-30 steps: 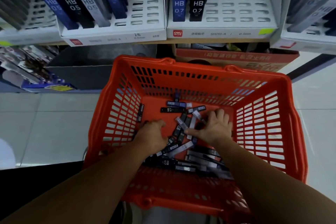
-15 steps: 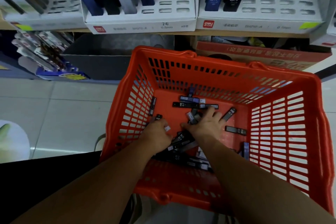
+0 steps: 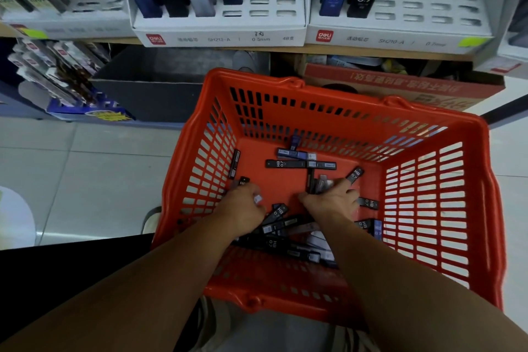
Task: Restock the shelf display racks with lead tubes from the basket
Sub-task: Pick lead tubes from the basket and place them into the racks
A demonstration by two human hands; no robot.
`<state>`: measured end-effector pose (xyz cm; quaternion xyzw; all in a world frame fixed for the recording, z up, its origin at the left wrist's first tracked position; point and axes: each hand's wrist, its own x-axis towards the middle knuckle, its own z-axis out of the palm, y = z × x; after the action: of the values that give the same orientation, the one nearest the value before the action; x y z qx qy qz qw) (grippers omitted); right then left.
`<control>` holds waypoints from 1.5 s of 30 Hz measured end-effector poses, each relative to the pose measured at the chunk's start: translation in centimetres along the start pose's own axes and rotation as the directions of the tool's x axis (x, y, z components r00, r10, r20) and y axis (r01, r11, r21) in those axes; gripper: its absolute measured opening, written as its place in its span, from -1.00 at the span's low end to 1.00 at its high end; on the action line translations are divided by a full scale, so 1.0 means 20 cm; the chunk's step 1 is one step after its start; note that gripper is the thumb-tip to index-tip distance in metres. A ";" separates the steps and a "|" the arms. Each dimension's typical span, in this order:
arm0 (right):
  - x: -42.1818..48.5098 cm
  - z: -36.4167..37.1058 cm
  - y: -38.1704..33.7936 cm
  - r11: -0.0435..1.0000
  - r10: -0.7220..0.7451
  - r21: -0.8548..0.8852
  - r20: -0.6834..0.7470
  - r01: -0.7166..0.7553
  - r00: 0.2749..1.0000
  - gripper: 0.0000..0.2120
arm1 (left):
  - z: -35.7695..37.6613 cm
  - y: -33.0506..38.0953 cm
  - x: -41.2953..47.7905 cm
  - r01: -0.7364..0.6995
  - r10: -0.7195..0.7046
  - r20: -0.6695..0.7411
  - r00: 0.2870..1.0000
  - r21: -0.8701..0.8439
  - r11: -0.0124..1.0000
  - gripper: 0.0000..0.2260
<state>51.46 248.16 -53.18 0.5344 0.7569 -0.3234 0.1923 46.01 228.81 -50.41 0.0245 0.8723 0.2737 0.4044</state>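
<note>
Down on the floor of the orange basket (image 3: 357, 123), both hands are in among the loose lead tubes (image 3: 271, 243). The right hand (image 3: 331, 201) has its fingers curled round a small bundle (image 3: 318, 183) of tubes, whose long axes run from 6 to 12 o'clock, free ends poking out of the fist toward 12. The left hand (image 3: 243, 206) is curled too. A black tube end (image 3: 243, 181) sticks out at its 12 o'clock and a pale end shows by the thumb, so it seems to grip one or two tubes, though I cannot tell how many. The next pick likely turns on a black 0.7 tube (image 3: 355, 174) just beside the right forefinger tip, at 1 o'clock from that hand, its long axis running 7 to 1. Another tube (image 3: 278, 212) lies between the hands, at 4 o'clock from the left and 8 o'clock from the right, also lying 7 to 1. Farther off toward 12, a crosswise tube (image 3: 285, 164) lies 9 to 3. Beyond the basket, the 0.7 rack (image 3: 400, 37) sits at 1 o'clock and the 0.5 rack (image 3: 220, 36) at 11. The right hand's bundle already points that way, so it should need little turning.
</note>
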 end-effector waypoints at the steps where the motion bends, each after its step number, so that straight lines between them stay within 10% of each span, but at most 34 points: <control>1: 0.00 -0.01 0.00 1.000 -0.012 0.013 0.000 0.012 1.000 0.02 | 0.00 0.00 0.00 -0.009 0.009 0.004 1.000 -0.001 1.000 -0.66; 26: 0.18 -0.11 0.19 0.971 -0.098 0.228 0.123 0.068 0.988 -0.65 | 0.12 0.37 0.47 -0.356 0.454 -0.013 0.891 0.602 0.715 -0.47; 33: 0.16 -0.13 0.18 0.939 -0.098 0.343 0.173 0.034 0.980 -0.74 | 0.16 0.28 0.38 -0.259 0.290 0.026 0.957 0.531 0.807 -0.50; 45: 0.06 -0.35 0.20 0.552 -0.105 0.715 0.571 -0.430 0.814 -0.87 | 0.16 0.27 0.29 -0.198 0.118 0.175 0.977 0.567 0.800 -0.57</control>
<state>55.16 254.68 -50.05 0.5141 0.3725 -0.7553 0.1627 43.41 236.37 -53.43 0.2376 0.8804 0.0250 0.4097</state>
